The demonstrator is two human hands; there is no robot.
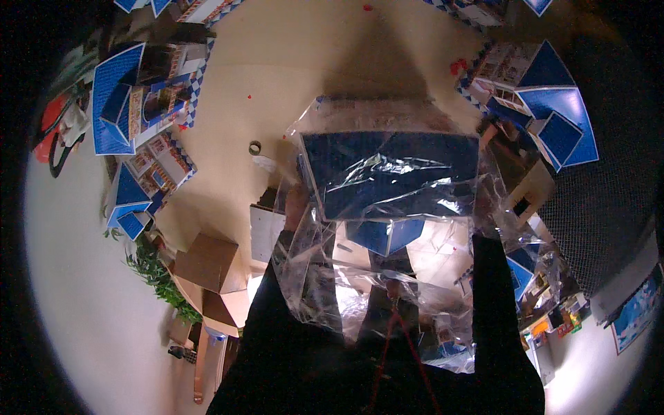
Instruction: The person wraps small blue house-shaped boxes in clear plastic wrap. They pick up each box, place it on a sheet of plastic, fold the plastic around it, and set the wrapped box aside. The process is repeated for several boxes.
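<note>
A model house with a dark blue roof (399, 171) is right in front of me, under a loose clear plastic bag (311, 290). A smaller blue gabled roof part (386, 236) juts out on the side nearest my body. My left hand (295, 205) grips the house's left side, partly veiled by plastic film. On the opposite side my right hand (485, 205) holds the house, blurred behind the same film. The bag hangs in wrinkled folds towards my body and past my right forearm. Both sets of fingertips are hard to make out.
Blue-roofed model houses (116, 104) line the left, and more model houses (560, 119) stand at the right. A tape roll (254, 148) lies on the tan floor (233, 114). Cardboard boxes (207, 262) and a green plant (161, 280) are at lower left. Dark mesh (596, 207) spans the right.
</note>
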